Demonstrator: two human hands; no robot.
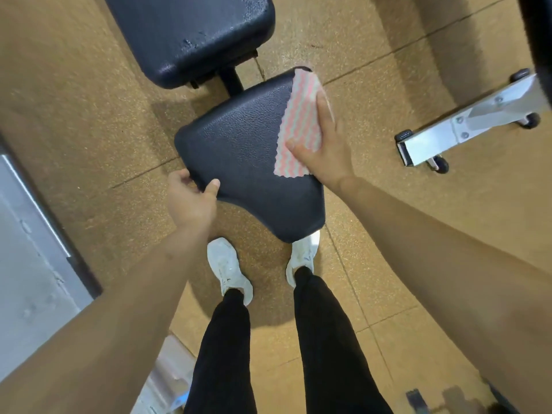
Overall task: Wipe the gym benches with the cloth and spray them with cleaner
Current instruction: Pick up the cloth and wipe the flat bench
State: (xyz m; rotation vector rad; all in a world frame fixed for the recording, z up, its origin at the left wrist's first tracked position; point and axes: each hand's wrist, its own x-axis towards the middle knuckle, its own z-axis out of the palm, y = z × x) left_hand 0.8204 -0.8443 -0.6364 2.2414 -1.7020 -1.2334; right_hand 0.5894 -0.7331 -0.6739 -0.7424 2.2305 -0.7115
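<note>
Black textured vinyl on the counter seat, with the pink-and-white striped cloth spread flat along its right edge. Pressed down there by the right grip, fingers straight, nothing clasped. Near-left corner of the seat grasped by the left grip, thumb on top. Beyond, a black back pad; below, white shoes on tan floor.

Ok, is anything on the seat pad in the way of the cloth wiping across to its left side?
Nothing visible lies on the bare seat pad left of the cloth, which the right hand presses flat. Only the left hand is there, gripping the pad's near-left corner at the edge.
</note>
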